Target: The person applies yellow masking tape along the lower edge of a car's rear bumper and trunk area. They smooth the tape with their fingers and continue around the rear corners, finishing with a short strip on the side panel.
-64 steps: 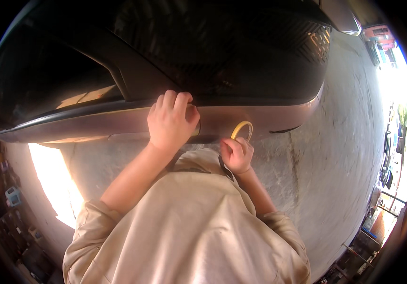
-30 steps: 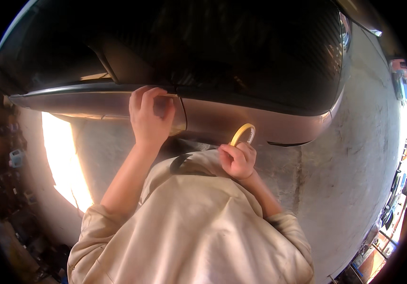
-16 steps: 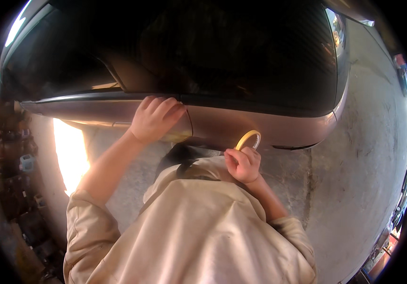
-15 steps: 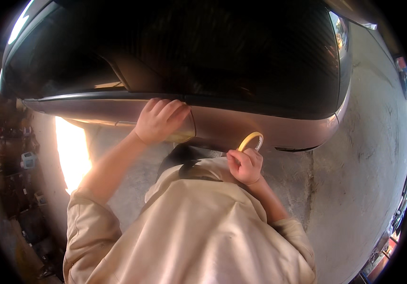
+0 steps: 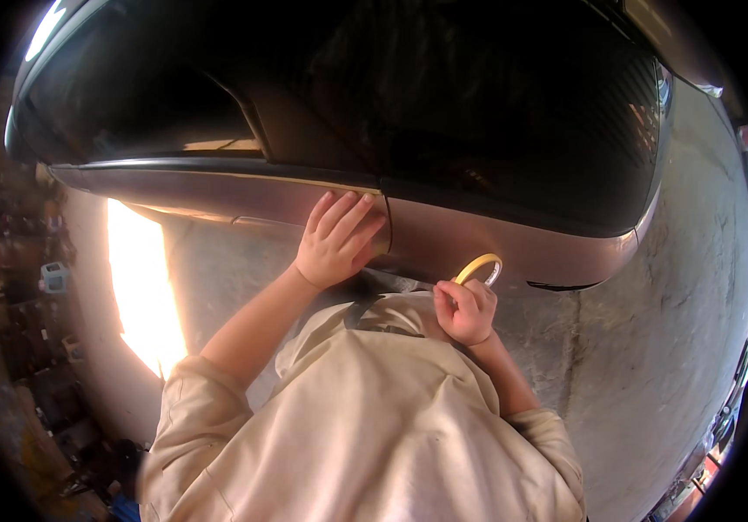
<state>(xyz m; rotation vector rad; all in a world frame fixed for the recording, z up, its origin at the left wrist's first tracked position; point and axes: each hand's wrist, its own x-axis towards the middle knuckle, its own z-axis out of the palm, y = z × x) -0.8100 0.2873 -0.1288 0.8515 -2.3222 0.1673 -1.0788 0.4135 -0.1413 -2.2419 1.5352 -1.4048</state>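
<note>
A car side with a pinkish bronze panel point(image 5: 443, 230) and dark glass point(image 5: 478, 104) spans the upper view. A thin yellow tape strip point(image 5: 295, 181) runs along the top of the panel, under the black trim. Just below that strip, near a vertical seam, my left hand point(image 5: 335, 239) rests on the panel with fingers straight and slightly apart, holding nothing. My right hand point(image 5: 465, 313), lower and to the right, is closed on a narrow roll of yellow tape point(image 5: 476, 265) standing up in front of the panel.
Grey concrete floor point(image 5: 635, 348) lies below and right of the car. A glaring light patch point(image 5: 143, 287) is at the left, with dim clutter and a pale plastic jug point(image 5: 53, 277) beyond it. More clutter lines the far right edge.
My left hand's curled fingers have straightened onto the panel below the trim. The whole view has shifted, so car and both hands appear further right. My right hand keeps the roll.
</note>
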